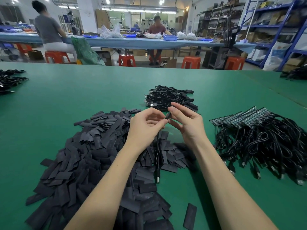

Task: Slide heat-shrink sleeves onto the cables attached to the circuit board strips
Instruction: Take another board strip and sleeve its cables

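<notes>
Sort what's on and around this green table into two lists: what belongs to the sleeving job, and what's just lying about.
Job:
- left hand and right hand, pinching a small black piece
- hanging cable
- sleeve pile
- board strips with cables
- finished-looking bundle

Lying about:
- cable heap at the far left edge
- orange stools
- blue shelving
</notes>
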Tool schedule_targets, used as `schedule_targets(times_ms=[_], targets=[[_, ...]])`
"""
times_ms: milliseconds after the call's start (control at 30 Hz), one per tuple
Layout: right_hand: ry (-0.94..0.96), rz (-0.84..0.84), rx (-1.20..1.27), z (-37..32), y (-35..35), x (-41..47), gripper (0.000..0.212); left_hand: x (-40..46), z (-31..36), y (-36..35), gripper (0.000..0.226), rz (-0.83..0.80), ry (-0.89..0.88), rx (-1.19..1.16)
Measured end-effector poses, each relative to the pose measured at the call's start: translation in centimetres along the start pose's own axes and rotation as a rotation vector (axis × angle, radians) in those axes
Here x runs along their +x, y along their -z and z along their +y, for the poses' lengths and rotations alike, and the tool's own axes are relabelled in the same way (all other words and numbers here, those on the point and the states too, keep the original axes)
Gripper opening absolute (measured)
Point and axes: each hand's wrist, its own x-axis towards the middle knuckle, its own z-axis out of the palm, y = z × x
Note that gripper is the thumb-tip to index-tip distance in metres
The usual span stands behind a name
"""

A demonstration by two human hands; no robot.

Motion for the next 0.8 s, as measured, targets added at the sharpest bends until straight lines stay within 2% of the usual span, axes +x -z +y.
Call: schedule_targets(times_ms=[800], targets=[[0.029, 0.015, 0.042, -0.52, 0.29, -0.26, 0.021, 0.24, 0.16, -0.28, 0.007, -0.050, 0.017, 0.113]])
